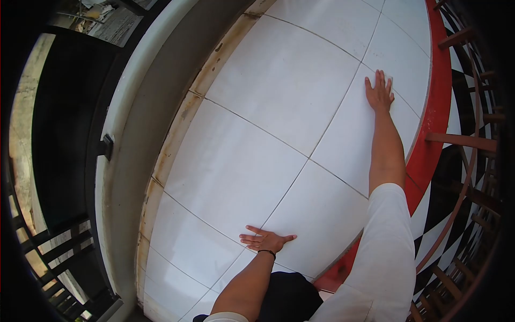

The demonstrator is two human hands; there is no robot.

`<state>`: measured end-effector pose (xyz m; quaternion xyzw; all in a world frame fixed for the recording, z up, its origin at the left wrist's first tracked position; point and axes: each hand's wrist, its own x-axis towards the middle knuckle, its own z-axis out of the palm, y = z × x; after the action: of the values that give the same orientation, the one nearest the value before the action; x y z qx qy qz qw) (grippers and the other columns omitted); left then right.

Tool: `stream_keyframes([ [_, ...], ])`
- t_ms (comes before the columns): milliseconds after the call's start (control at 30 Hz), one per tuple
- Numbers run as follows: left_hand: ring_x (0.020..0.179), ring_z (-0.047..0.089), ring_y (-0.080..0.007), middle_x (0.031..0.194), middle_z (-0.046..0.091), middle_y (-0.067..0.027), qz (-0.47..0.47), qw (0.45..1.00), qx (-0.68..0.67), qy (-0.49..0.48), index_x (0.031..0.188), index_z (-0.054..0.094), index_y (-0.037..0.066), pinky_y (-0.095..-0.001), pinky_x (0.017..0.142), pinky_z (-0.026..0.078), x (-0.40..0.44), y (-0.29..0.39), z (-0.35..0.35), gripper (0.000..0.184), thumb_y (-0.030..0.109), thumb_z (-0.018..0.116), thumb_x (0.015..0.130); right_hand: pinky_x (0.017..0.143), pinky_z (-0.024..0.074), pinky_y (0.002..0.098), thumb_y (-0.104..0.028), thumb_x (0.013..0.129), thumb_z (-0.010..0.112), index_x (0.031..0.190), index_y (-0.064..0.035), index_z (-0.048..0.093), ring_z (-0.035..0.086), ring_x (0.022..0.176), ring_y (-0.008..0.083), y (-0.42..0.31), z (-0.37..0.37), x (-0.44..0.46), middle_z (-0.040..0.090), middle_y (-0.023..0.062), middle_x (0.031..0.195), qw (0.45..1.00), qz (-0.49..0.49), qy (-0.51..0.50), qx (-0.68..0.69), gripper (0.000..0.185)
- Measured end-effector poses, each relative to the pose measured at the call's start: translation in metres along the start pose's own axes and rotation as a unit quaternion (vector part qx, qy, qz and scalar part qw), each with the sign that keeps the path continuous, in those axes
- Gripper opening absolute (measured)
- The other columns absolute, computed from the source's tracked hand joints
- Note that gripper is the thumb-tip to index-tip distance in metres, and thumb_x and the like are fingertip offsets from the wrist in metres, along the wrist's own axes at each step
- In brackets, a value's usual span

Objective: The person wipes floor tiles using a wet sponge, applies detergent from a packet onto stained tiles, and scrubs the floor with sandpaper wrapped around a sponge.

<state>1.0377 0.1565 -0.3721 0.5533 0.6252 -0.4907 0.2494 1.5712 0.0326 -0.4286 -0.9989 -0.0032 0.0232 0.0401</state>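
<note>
White square tiles (273,86) with thin dark joints fill the middle of the head view. My left hand (266,241) lies flat on them at the lower centre, fingers spread, a dark band round its wrist. Further up and to the right, my right hand (380,94) rests palm down near a tile joint, fingers apart, beside the red border (439,80). Neither hand holds anything. Both arms come from white sleeves (383,241).
A stained tile strip (182,115) and a pale raised wall edge (126,123) run along the left, with black metal bars (59,255) beyond. Reddish-brown railings (464,141) and a black-and-white checkered floor (432,233) are at the right.
</note>
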Motion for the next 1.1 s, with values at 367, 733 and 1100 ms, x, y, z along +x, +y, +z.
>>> stream_keyframes([
  [367, 0.133, -0.041, -0.0565, 0.141, -0.04, -0.0451, 0.032, 0.998, -0.026, -0.04, 0.133, -0.046, -0.007, -0.0658, 0.11, -0.018, -0.003, -0.007, -0.006, 0.173, 0.069, 0.088, 0.053, 0.1, 0.0392, 0.0551, 0.005, 0.084, 0.048, 0.146, -0.0151, 0.048, 0.041, 0.14, 0.0341, 0.04, 0.002, -0.225, 0.046, 0.0071, 0.152, 0.986, -0.113, 0.115, 0.04, 0.065],
  [733, 0.137, -0.034, -0.0586, 0.146, -0.033, -0.0447, 0.069, 0.978, -0.087, 0.177, 0.142, -0.039, -0.003, -0.0651, 0.114, -0.008, 0.034, -0.012, 0.044, 0.167, 0.07, 0.084, 0.056, 0.1, 0.0481, 0.0485, -0.004, 0.084, 0.054, 0.142, -0.0075, 0.048, 0.055, 0.123, 0.0318, -0.159, -0.068, -0.434, 0.052, 0.0127, 0.142, 0.485, 0.007, -0.5, 0.718, 0.058],
  [1100, 0.137, -0.036, -0.0555, 0.145, -0.036, -0.0431, 0.105, 0.989, -0.101, 0.026, 0.141, -0.039, -0.003, -0.0664, 0.113, -0.007, -0.024, -0.021, -0.008, 0.171, 0.062, 0.091, 0.053, 0.11, 0.041, 0.0548, -0.022, 0.09, 0.046, 0.134, 0.0021, 0.05, 0.053, 0.127, 0.0334, -0.113, -0.107, -0.403, 0.056, 0.0175, 0.136, 0.13, 0.192, -0.515, 0.825, 0.051],
])
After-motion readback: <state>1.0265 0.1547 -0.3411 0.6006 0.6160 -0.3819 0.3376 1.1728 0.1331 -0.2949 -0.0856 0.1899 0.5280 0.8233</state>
